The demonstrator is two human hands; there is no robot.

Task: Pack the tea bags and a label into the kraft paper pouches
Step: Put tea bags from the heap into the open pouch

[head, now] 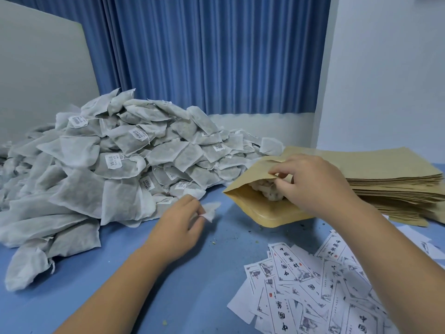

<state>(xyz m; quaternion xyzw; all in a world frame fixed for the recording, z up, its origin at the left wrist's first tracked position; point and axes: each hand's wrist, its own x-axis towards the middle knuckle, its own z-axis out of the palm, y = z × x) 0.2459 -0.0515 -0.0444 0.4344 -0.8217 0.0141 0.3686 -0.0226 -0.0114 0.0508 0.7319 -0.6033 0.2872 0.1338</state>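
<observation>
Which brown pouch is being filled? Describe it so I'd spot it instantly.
Find the stack of flat kraft pouches on the right of the blue table. Just left of it lies a single pouch, its mouth held by the right hand. Unlike the stacked ones, it gapes open with tea bags inside.

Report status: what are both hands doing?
Left hand pinching a white tea bag beside the pile. Right hand holding kraft pouch mouth open, tea bags inside. Labels untouched; nothing blocking.
</observation>
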